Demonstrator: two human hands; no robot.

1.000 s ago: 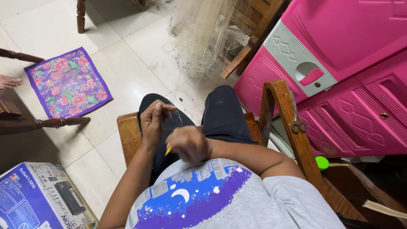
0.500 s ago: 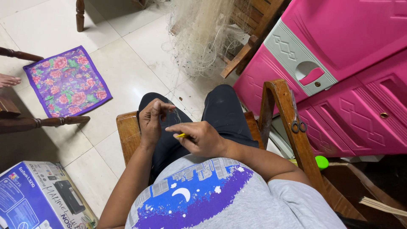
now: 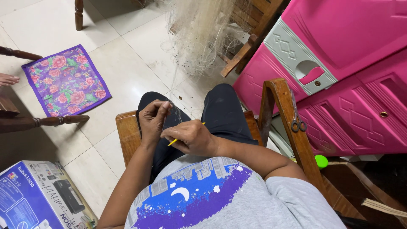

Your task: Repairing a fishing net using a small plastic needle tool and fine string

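Chair (image 3: 127,131): wooden, person seated, dark trousers. Right hand (image 3: 190,138), above the seat, fingers closed around a yellow needle (image 3: 173,142). Left hand (image 3: 153,119), just beside it, fingertips pinched on fine net thread (image 3: 177,113) running away from the chair. Scissors (image 3: 296,118) hang on the chair's right armrest. Box (image 3: 38,195) on the floor left of the chair. Floral cloth (image 3: 65,80) farther left. Net (image 3: 203,34) piled beyond the chair; pink cabinet (image 3: 352,63) to its right.
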